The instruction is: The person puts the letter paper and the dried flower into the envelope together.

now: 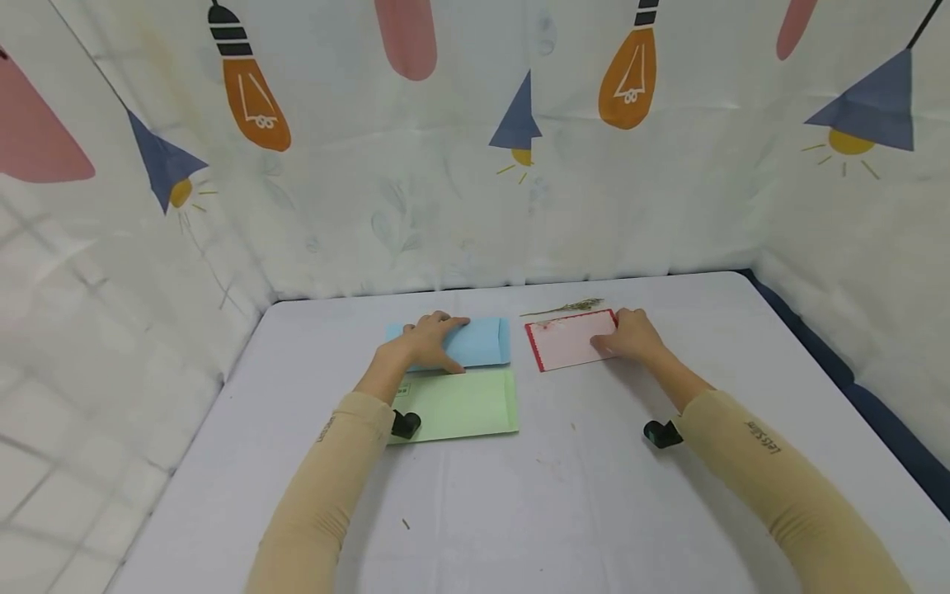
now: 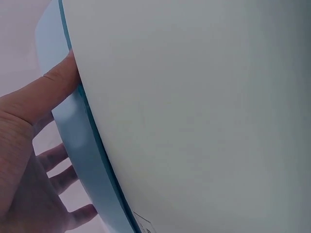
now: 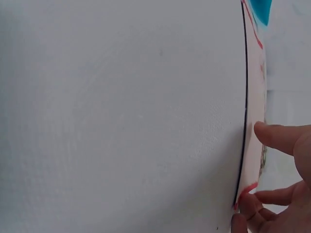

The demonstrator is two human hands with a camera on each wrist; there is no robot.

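— Head view?
— Left hand [image 1: 425, 342], spread wide across blue envelope [image 1: 486, 342]; green envelope [image 1: 460, 408] nearer. Right hand [image 1: 634, 337], gripping pink card [image 1: 567, 342], right end.
— Left wrist?
— Thumb at blue envelope's near edge.
— Right wrist?
— Thumb on card, fingers curled at end.

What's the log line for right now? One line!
left hand: spread across blue envelope | right hand: touching pink card, right end | green envelope: nearer than blue | dried sprig: beyond pink card

White tabletop [image 1: 534, 520]; blue envelope [image 1: 486, 340] at 11 o'clock; green envelope [image 1: 460, 408] at 10; pink card [image 1: 567, 340] with red trim at 1; dry sprig [image 1: 582, 305] just beyond it; tiny scrap [image 1: 406, 524] at 8.
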